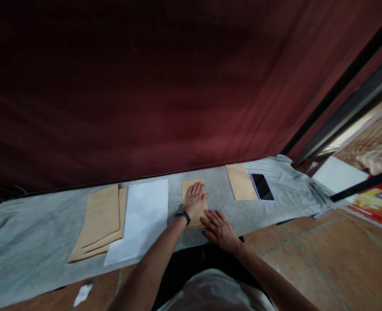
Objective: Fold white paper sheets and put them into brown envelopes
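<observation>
My left hand lies flat with its fingers stretched out on a brown paper envelope, a dark band on its wrist. My right hand is spread at that envelope's lower right edge, fingertips touching the edge or the cloth beside it. Left of my hands lie white paper sheets, partly over a loose stack of larger brown envelopes. Another small brown envelope rests to the right, next to a dark-screened phone in a pale case.
A grey cloth covers the long narrow surface. A dark red panel rises right behind it. At the right stand a black metal bar, a white box and a red and yellow package. Crumpled white tissue lies on the tiled floor.
</observation>
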`<action>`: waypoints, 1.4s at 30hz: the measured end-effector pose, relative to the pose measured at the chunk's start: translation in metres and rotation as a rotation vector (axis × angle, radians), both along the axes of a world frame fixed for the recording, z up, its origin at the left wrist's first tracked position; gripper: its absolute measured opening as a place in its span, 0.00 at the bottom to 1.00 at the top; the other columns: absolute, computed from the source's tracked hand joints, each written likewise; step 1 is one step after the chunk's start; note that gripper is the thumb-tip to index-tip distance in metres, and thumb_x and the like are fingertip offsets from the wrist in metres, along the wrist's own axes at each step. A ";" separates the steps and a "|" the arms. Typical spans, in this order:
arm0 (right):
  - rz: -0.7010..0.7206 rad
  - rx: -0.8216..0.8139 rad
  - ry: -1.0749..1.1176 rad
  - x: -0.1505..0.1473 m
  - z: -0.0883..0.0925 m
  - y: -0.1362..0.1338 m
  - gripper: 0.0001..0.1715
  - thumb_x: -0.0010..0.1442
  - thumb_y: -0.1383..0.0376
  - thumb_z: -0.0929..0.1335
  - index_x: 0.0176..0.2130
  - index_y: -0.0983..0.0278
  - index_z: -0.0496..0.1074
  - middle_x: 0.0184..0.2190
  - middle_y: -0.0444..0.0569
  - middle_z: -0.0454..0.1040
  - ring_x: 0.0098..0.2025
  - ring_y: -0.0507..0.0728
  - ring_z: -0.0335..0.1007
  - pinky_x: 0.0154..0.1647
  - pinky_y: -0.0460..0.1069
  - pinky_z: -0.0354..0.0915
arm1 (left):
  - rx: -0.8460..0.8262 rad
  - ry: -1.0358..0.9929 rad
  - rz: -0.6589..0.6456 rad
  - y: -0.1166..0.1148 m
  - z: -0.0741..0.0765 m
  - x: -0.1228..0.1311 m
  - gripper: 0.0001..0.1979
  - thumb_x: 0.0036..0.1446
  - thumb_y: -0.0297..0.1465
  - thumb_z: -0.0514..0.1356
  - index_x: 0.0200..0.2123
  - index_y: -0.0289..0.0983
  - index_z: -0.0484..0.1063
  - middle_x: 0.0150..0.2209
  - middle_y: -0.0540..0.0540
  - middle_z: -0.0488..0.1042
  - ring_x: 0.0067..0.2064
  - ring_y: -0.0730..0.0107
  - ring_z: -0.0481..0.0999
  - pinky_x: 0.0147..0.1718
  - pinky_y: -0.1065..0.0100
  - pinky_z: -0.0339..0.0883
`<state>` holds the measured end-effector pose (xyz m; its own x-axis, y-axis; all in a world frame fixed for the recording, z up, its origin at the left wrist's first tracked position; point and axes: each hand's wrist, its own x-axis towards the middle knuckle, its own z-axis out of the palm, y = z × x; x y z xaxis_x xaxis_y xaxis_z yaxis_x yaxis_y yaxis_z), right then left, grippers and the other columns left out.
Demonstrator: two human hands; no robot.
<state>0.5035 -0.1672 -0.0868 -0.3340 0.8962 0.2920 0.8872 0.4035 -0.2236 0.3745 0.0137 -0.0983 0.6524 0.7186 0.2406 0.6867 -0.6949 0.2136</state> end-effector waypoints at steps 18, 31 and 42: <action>-0.064 -0.037 0.140 -0.001 -0.009 0.007 0.21 0.71 0.61 0.64 0.60 0.55 0.72 0.66 0.49 0.67 0.65 0.60 0.66 0.69 0.62 0.58 | -0.043 -0.119 -0.036 -0.117 0.002 -0.107 0.21 0.72 0.33 0.46 0.63 0.39 0.67 0.62 0.42 0.73 0.64 0.61 0.70 0.61 0.54 0.69; -0.195 -0.027 0.316 -0.010 -0.008 0.006 0.14 0.71 0.64 0.64 0.49 0.57 0.77 0.54 0.48 0.77 0.55 0.58 0.72 0.61 0.58 0.62 | -0.089 -0.189 0.020 -0.115 0.011 -0.101 0.14 0.70 0.29 0.51 0.52 0.37 0.74 0.55 0.41 0.78 0.57 0.59 0.75 0.57 0.54 0.69; -0.144 0.037 0.225 -0.043 -0.004 -0.004 0.20 0.70 0.68 0.61 0.58 0.63 0.72 0.59 0.53 0.74 0.62 0.59 0.66 0.67 0.59 0.57 | -0.078 -0.101 0.078 -0.115 0.014 -0.092 0.13 0.70 0.27 0.51 0.50 0.36 0.74 0.50 0.40 0.78 0.51 0.57 0.75 0.52 0.55 0.70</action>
